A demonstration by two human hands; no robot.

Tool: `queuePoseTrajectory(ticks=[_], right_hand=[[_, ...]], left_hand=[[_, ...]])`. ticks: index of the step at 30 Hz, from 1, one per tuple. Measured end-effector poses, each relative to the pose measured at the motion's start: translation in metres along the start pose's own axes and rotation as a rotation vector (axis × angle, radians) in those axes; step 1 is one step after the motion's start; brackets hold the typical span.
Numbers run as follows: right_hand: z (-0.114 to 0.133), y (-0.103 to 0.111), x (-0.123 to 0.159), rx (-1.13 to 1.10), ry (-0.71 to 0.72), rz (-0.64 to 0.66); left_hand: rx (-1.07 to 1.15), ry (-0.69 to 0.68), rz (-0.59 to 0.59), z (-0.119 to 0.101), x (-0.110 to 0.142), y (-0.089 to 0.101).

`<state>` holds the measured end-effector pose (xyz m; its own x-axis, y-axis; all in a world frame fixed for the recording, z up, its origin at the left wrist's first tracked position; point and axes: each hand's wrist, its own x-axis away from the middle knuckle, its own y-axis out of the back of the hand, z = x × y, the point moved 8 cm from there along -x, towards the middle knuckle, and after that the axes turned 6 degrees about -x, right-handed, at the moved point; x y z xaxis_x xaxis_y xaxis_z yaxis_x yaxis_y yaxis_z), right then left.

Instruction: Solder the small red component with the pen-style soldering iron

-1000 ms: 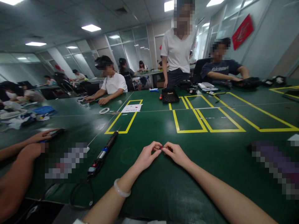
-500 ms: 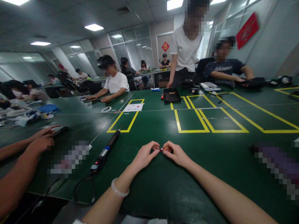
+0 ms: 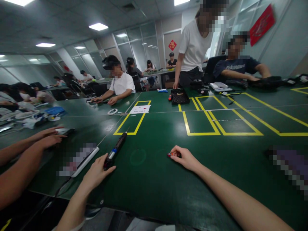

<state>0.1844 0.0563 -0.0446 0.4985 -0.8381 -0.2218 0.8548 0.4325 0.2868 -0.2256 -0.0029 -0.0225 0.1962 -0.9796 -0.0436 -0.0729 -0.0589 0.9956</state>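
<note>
My left hand (image 3: 97,171) is over the rear end of an electric screwdriver (image 3: 115,149), which lies on the green table with its bit pointing away from me. Thumb and fingers are spread on either side of the black handle; a firm grip is not visible. In front of me, my right hand (image 3: 184,157) is closed, pinching a small red and dark piece (image 3: 169,154) between thumb and fingertips just above the table. Its exact kind is too small to make out.
Left of the screwdriver lies a blurred-out white-edged device (image 3: 86,162), near another person's hands (image 3: 51,136). Yellow tape outlines (image 3: 204,133) mark the table. Farther back are a black tray (image 3: 180,97), a paper sheet (image 3: 140,109) and a white tape roll (image 3: 112,111).
My left hand has left the small red piece and moved left to the screwdriver. My right hand keeps the piece, at nearly the same place.
</note>
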Motion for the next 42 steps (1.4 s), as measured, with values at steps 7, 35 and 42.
queuePoseTrajectory(ticks=[7,35,42], right_hand=[[-0.001,-0.002,0.0,0.005,-0.006,0.01],[0.005,-0.007,-0.001,0.097,0.038,-0.031],[0.006,-0.006,-0.003,0.34,0.036,-0.07]], left_hand=[[0.013,-0.02,0.085,0.012,0.004,-0.004],[-0.156,-0.467,0.048,-0.275,0.005,-0.01],[-0.152,-0.526,0.041,-0.297,0.012,-0.013]])
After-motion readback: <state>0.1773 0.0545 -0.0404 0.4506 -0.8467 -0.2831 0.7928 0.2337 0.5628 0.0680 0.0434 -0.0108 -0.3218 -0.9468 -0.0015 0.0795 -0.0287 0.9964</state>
